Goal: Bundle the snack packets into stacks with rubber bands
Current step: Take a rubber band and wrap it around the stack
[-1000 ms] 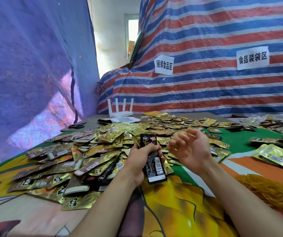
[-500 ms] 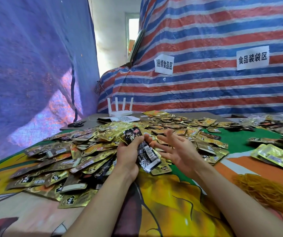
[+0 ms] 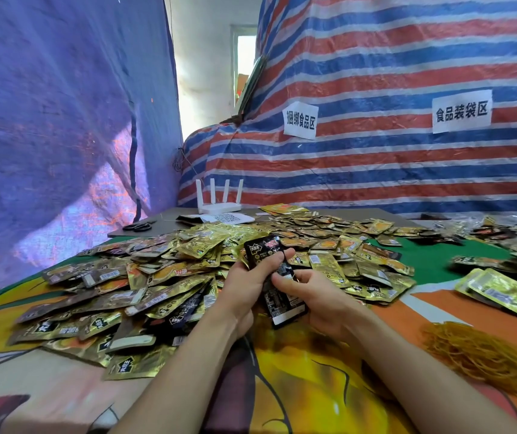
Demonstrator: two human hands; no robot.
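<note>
Held item: stack of snack packets [image 3: 284, 308], flat oblong pouches of glossy black film with white label panels; upright, slightly tilted, held above the near edge of the loose pile, clear of the tabletop
Left hand [image 3: 244, 288]: grips the stack from its left side, fingers curled behind, thumb laid across the front face
Right hand [image 3: 324, 305]: fingers curled round the lower right of the stack, thumb tip pressed on the front; whether a band is between them cannot be told
Loose pile [image 3: 157, 277]: many flat foil pouches, mostly crinkled gold with a few black, overlapping in a shallow heap across the left and middle of the tabletop
Second lot [image 3: 507, 292]: gold foil pouches lying at the right edge, apart from the main pile
Rubber bands [image 3: 482, 355]: tangled heap of thin tan loops, near right, beside the right forearm
Tabletop [image 3: 297, 386]: covered by a smooth printed cloth in yellow, orange and green
Router [image 3: 219, 203]: white plastic, four upright antennas, at the far end
Scissors [image 3: 138, 227]: black handles, lying flat at far left
Backdrop: woven striped tarpaulin [image 3: 407, 170] in red, blue and white, carrying two white paper signs [image 3: 300, 120]; creased blue tarpaulin [image 3: 47, 120] on the left
</note>
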